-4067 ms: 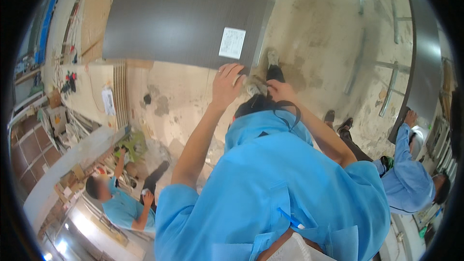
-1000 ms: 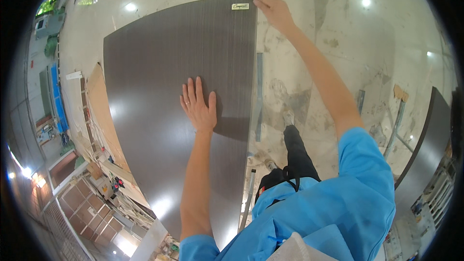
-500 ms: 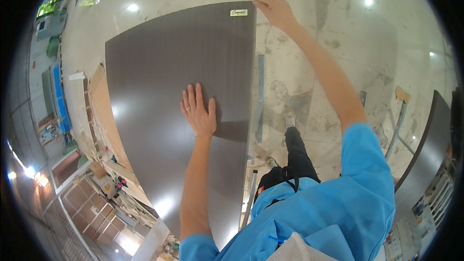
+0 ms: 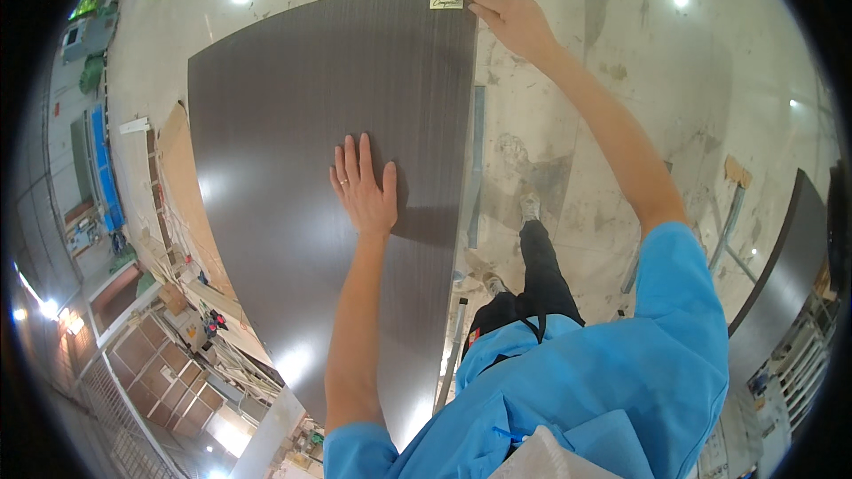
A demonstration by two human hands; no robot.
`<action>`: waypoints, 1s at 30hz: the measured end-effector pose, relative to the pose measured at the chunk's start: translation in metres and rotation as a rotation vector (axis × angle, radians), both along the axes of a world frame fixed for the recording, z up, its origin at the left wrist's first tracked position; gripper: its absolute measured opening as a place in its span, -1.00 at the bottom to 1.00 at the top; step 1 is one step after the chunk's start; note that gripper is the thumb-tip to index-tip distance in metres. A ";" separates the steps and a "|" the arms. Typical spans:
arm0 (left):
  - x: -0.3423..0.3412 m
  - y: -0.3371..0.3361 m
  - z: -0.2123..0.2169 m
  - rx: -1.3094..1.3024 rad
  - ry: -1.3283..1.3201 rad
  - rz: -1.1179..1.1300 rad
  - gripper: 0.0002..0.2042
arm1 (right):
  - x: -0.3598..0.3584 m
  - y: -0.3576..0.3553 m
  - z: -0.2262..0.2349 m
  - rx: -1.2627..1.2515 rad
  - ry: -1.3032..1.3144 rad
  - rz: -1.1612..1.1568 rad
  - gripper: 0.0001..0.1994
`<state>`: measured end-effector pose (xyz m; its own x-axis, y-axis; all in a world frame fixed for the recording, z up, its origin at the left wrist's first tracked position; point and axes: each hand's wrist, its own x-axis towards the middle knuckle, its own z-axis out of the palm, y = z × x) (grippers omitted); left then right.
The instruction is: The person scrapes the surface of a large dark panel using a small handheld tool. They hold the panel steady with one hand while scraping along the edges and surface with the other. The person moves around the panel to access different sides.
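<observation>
Large dark-brown wood-grain laminate panel (image 4: 293, 142), smooth, glossy, rectangular. Left hand (image 4: 364, 186) spread flat on face. Right hand (image 4: 515, 22) grips top corner beside small pale label (image 4: 446, 3).

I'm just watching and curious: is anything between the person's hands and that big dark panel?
Nothing visible. The left hand lies flat on the dark panel, fingers spread. The right hand touches its far corner beside a small label.

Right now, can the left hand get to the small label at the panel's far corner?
Probably yes, though with a stretch. The left hand lies flat mid-panel and nothing stands on the bare surface between it and the label. The right hand already rests right beside that label.
</observation>
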<state>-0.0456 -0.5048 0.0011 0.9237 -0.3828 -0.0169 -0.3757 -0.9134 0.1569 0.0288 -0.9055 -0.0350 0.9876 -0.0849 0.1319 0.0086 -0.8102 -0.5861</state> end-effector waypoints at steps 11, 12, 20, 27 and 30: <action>0.002 0.000 -0.002 0.008 0.012 0.007 -0.31 | -0.110 0.079 0.012 0.031 -0.024 0.376 -0.66; 0.002 0.000 -0.002 -0.006 -0.004 -0.006 -0.32 | -0.075 0.055 0.003 -0.024 -0.130 0.256 -0.67; -0.001 0.001 0.000 -0.004 -0.007 -0.002 -0.33 | 0.030 -0.013 -0.015 0.501 -0.117 -0.251 -0.65; -0.001 -0.001 -0.003 -0.035 -0.039 -0.004 -0.33 | -0.110 0.083 -0.037 0.284 -0.302 0.046 -0.60; -0.001 -0.001 -0.003 -0.031 -0.038 0.002 -0.33 | -0.200 0.134 -0.028 0.142 -0.198 0.281 -0.48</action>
<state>-0.0469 -0.5062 -0.0018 0.9240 -0.3812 0.0300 -0.3804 -0.9088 0.1712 -0.1710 -0.7716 -0.0631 0.9316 0.1550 0.3289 0.3436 -0.6712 -0.6569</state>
